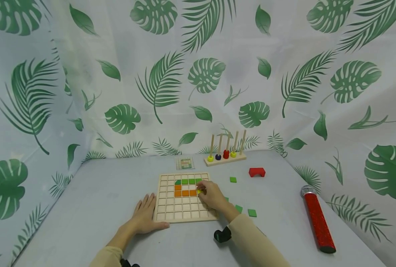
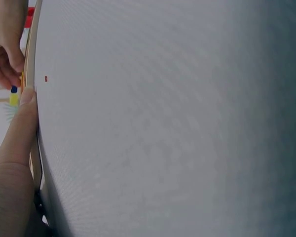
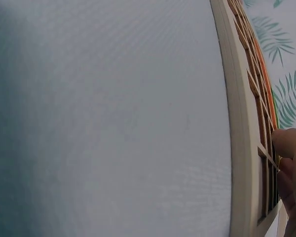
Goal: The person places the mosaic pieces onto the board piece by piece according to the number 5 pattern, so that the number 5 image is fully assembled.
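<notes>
A wooden grid board (image 1: pixel 169 215) lies on the table, with green tiles (image 1: pixel 188 181) and orange tiles (image 1: pixel 185 193) set in some of its squares. My right hand (image 1: pixel 212 194) is over the board's right part, pinching a small yellow tile (image 1: pixel 199 191) beside the row of orange ones. The fingers cover part of that tile. Flat on the table at the board's left front corner, my left hand (image 1: pixel 146 215) has its fingers straight. In the left wrist view its thumb (image 2: pixel 20 126) lies along the board's edge (image 2: pixel 31 59).
Loose green tiles (image 1: pixel 252 213) lie right of the board. Behind it are a pattern card (image 1: pixel 185 163) and a peg stand (image 1: pixel 225 160) with coloured beads. A red arch block (image 1: pixel 257 172) sits at the back right. Further right lies a red microphone (image 1: pixel 319 218).
</notes>
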The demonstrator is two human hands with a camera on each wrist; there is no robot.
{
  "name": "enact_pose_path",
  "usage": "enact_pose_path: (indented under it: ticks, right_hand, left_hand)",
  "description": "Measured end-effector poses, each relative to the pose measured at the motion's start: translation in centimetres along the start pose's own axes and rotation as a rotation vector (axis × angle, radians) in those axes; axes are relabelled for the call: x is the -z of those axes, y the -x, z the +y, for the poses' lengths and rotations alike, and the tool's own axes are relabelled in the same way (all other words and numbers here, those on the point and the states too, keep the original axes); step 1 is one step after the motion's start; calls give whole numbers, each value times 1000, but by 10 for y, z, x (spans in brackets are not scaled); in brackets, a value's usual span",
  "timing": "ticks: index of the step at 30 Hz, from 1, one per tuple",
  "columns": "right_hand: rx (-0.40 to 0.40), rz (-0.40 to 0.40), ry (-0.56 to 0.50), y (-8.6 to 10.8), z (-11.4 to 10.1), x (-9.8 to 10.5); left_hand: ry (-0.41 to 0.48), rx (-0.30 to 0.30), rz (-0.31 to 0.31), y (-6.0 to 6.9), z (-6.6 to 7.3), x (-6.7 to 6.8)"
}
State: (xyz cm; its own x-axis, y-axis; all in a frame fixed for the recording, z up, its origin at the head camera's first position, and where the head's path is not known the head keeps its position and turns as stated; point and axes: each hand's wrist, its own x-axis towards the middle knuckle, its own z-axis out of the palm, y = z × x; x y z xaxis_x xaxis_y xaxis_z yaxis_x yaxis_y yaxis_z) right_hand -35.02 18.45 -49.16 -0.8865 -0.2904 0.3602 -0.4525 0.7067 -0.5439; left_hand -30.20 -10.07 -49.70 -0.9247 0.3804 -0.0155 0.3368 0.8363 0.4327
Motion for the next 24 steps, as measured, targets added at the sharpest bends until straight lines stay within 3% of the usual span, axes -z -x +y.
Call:
enact_pose_path:
  ticks: [15, 24]
  right_hand:
    - [-17, 1, -23, 3, 2, 4]
    - [-150, 67, -75, 9, 21, 30]
  left_hand:
    - [13, 6, -9, 3, 3, 1]
    - [20, -6, -9, 5, 6, 8]
